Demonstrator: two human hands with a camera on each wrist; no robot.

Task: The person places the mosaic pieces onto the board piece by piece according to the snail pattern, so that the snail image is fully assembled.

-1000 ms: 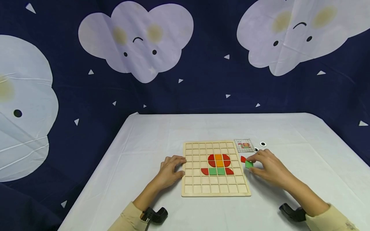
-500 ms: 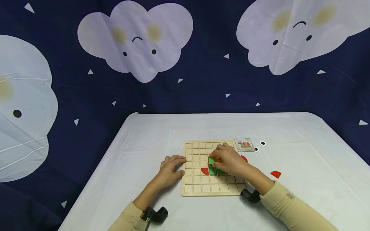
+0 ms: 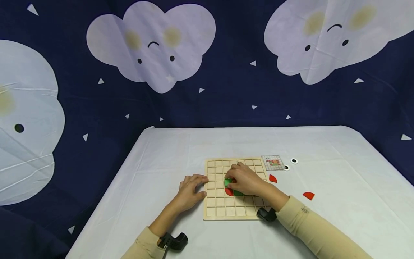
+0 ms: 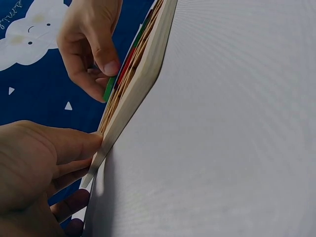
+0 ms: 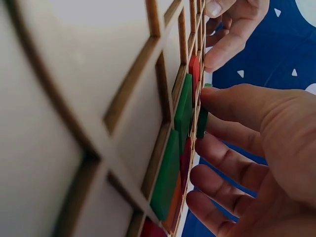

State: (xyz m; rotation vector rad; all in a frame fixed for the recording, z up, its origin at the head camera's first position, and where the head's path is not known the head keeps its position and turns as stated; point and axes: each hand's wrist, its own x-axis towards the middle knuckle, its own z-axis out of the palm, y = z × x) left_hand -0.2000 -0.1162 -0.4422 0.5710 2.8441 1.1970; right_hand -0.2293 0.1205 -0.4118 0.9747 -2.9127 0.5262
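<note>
My right hand [image 3: 247, 180] pinches a green square tile [image 3: 228, 183] between thumb and fingertips over the left-middle part of the wooden grid board [image 3: 220, 213]. In the right wrist view that green tile [image 5: 203, 118] stands on edge from the fingers, close to the board; I cannot tell if it touches. Just below it a red quarter-circle piece [image 3: 229, 192] lies in a cell, with seated green tiles [image 5: 165, 177] beside it. An orange tile [image 5: 173, 202] shows behind them; my hand covers much of the pattern from above. My left hand [image 3: 191, 190] rests with spread fingers against the board's left edge.
A small printed pattern card [image 3: 273, 163] lies at the board's upper right corner. Near it are two eye discs, one at the card's edge and one farther right [image 3: 294, 160]. Two loose red quarter-circles lie right of the board, one close [image 3: 273, 178], one farther off [image 3: 308, 195].
My right hand has carried the green tile from right of the board leftward over the pattern, then a little farther left. My left hand has stayed at the board's edge.
</note>
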